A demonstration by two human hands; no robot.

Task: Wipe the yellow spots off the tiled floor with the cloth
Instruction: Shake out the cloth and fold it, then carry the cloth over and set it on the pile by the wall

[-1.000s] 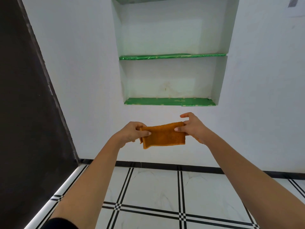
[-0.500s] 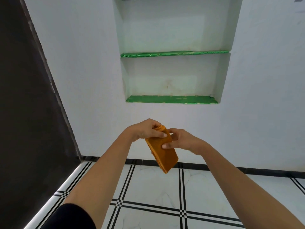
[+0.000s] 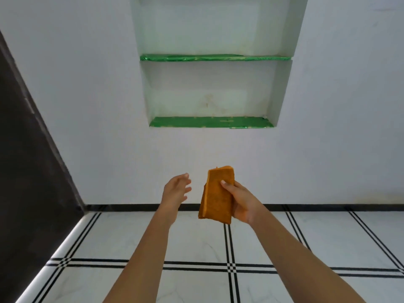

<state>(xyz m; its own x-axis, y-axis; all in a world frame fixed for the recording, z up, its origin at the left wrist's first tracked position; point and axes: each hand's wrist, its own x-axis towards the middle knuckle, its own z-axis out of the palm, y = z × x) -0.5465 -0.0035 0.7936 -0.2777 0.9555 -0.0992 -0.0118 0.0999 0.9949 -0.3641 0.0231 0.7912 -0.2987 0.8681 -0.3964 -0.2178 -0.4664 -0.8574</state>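
Note:
An orange cloth [image 3: 217, 195], folded into a narrow upright rectangle, is gripped by my right hand [image 3: 242, 202] at chest height in front of the white wall. My thumb presses on its front face. My left hand [image 3: 177, 189] hovers a short way to the left of the cloth, fingers spread, holding nothing. Below lies the white tiled floor [image 3: 196, 239] with double black lines. No yellow spots show on the visible tiles.
A recessed wall niche with green-lined shelves [image 3: 211, 122] sits above my hands. A dark panel or door [image 3: 28, 171] fills the left side. A black skirting strip [image 3: 317, 207] runs along the foot of the wall.
Both hands held the cloth stretched flat, then folded it together. Now my left hand has let go and moved left, and the folded cloth stays in my right hand alone.

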